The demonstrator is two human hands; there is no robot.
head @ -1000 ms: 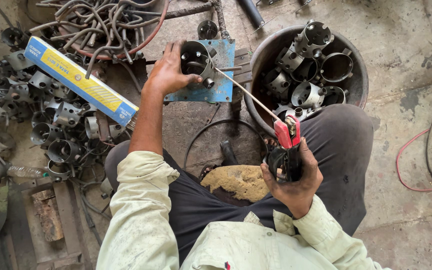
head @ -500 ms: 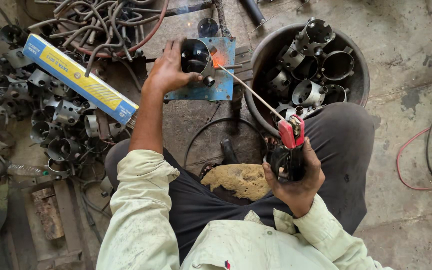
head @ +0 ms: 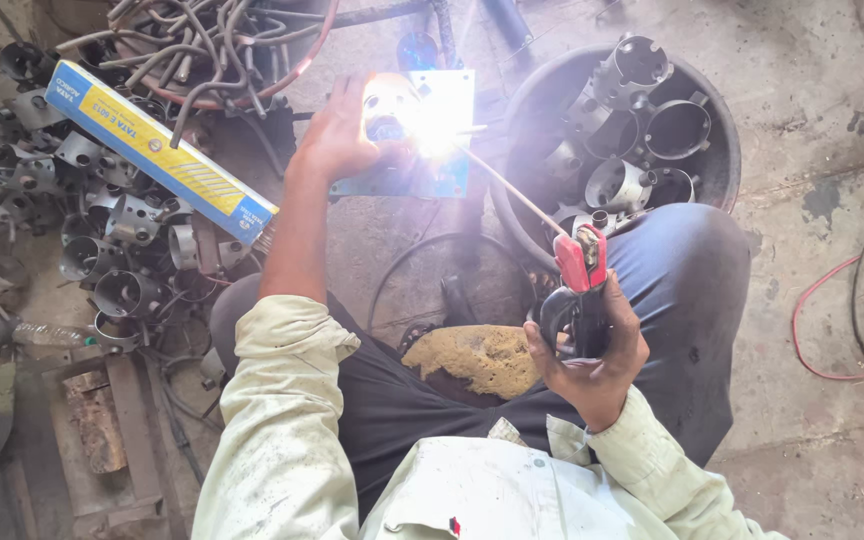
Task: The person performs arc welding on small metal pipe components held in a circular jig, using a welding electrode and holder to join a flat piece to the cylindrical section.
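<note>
We weld a metal ring on the blue plate.

Our left hand (head: 337, 135) presses the metal ring (head: 389, 110) on the blue plate (head: 442, 175); our right hand (head: 587, 350) grips the electrode holder (head: 580, 285), its rod (head: 512, 192) sparking just beside the ring.

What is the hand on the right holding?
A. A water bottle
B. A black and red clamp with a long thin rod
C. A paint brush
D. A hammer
B. The right hand grips a black and red clamp whose thin rod runs up to the bright spark.
</note>
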